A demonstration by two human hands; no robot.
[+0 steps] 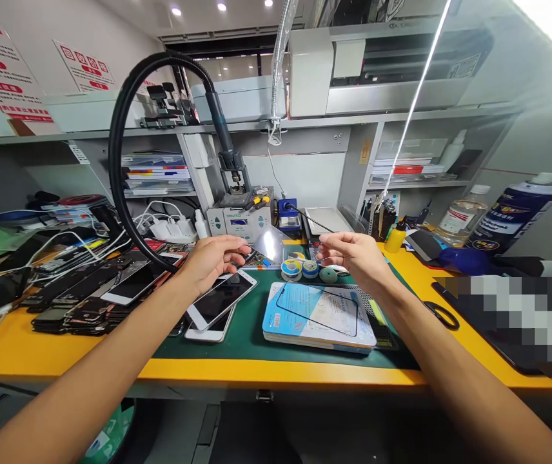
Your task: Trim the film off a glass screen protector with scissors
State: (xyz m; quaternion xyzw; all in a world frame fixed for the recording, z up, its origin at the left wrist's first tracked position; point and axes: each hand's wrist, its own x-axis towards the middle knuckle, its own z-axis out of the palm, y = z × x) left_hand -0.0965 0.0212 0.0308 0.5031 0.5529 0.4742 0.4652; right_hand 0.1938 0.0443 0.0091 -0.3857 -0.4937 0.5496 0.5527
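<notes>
My left hand (pixel 215 261) is closed in a pinch above two white-framed phones, the upper phone (pixel 225 298) lying askew on the lower phone (pixel 211 333). A clear film (pixel 270 243) with a bright glare shows at its fingertips. My right hand (pixel 351 254) is raised to the right with thumb and fingers pinched together; what they hold is too thin or see-through to make out. Below and between the hands lies a thick blue-and-white book or box (pixel 280 322). On it rests a clear screen protector with a black border (pixel 322 320).
Solder spools (pixel 291 269) stand behind the book. A stack of phone parts (pixel 70 316) and a black flexible arm (pixel 116 161) are at left. Scissors (pixel 443 316), a spray can (pixel 512 212) and a clear bottle (pixel 462 216) are at right. A grey station (pixel 240 221) stands behind.
</notes>
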